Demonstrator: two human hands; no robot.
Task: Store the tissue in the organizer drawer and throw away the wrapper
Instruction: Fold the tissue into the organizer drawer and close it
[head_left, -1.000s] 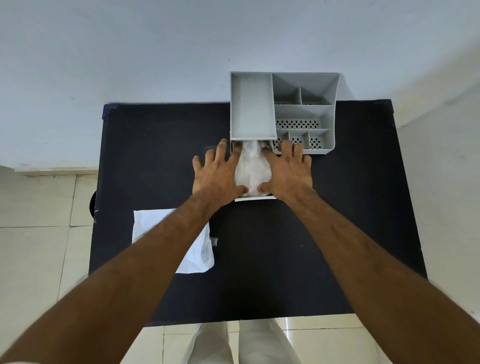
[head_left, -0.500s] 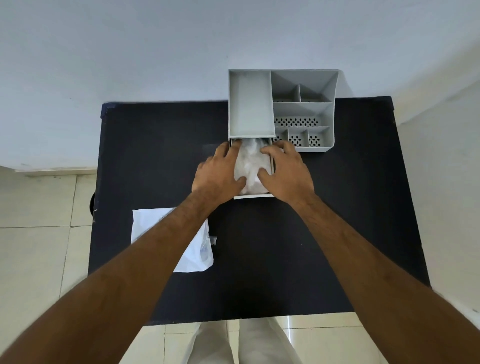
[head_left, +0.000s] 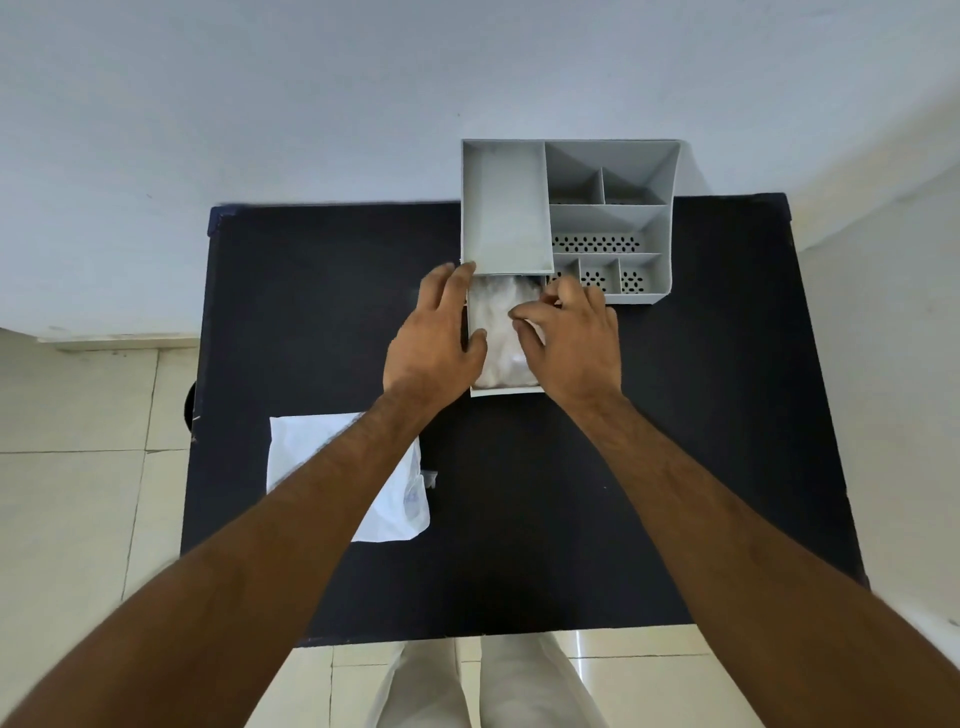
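The grey organizer stands at the table's far edge, and its white drawer is pulled out toward me. Crumpled white tissue fills the drawer. My left hand lies along the drawer's left side with its fingers spread and its thumb resting on the tissue. My right hand covers the drawer's right side, with its fingers curled and its fingertips pinching into the tissue. The flat white wrapper lies on the table at the near left, partly hidden by my left forearm.
The black table stands against a pale wall, with tiled floor to its left and in front. A dark round object shows just past the table's left edge. My legs are visible below the near edge.
My right hand has gone from lying flat beside the drawer to curling its fingers over the tissue. My left hand has stayed at the drawer's left side. The wrapper has not moved.
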